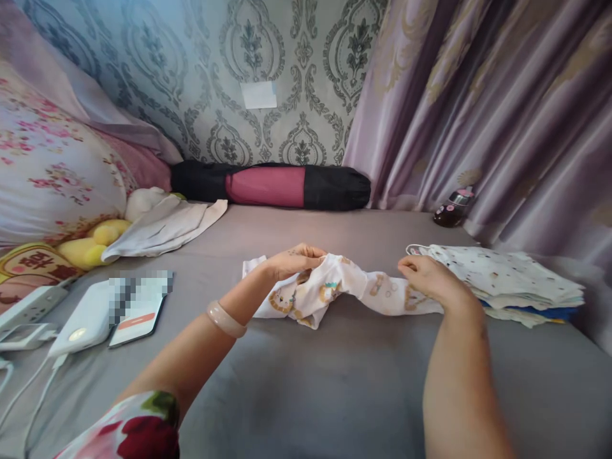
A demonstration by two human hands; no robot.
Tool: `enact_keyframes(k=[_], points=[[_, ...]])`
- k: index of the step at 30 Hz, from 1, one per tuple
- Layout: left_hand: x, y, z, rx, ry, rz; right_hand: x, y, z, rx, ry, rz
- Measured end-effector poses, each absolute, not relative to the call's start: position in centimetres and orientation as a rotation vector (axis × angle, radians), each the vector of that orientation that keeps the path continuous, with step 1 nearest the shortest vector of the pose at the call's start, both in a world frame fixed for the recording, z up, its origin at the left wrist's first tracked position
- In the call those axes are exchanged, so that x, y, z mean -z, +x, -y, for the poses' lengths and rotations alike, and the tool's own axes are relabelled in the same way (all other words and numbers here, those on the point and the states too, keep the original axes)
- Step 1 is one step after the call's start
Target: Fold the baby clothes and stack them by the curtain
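A small white garment [329,287] printed with brown and green animal figures lies bunched in front of me, one long sleeve [382,294] stretched to the right. The fingers of my left hand [297,260] pinch its upper edge and lift it slightly off the bed. My right hand [425,275] is closed, fingertips pressed together just over the sleeve; whatever they may hold is hidden. Right beyond this hand sits a stack of folded clothes [507,274], a white patterned piece on top and a blue one lower down.
Grey sheet [306,389] covers the bed. At left lie a phone [143,309], a white charging device [86,319] with cables, a power strip [36,306], yellow plush toy [98,242] and pale cloth [167,226]. A black-and-pink roll bag [268,185] and dark bottle [452,210] stand farther back.
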State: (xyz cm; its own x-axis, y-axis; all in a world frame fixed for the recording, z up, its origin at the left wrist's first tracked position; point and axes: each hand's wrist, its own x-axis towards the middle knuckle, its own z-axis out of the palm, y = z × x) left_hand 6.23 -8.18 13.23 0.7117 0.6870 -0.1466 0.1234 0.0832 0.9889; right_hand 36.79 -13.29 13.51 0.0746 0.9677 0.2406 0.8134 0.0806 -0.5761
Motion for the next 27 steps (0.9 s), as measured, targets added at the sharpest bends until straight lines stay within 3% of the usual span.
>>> enact_keyframes(k=[8, 16, 21, 27], points=[[-12.6, 8.0, 8.5, -0.443, 1.356, -0.73, -16.2, 29.2, 14.3, -1.029, -1.302, 1.854], [-13.7, 7.7, 9.0, -0.557, 1.392, -0.964, -13.6, 28.6, 12.6, -0.97, -1.381, 1.941], [-14.7, 6.4, 10.1, -0.859, 1.741, -1.26, -12.6, 29.4, 11.7, -0.949, -1.444, 1.804], [-12.5, 4.6, 12.4, -0.761, 2.25, -1.372, -12.8, 29.9, 11.8, -0.973, -1.456, 1.688]])
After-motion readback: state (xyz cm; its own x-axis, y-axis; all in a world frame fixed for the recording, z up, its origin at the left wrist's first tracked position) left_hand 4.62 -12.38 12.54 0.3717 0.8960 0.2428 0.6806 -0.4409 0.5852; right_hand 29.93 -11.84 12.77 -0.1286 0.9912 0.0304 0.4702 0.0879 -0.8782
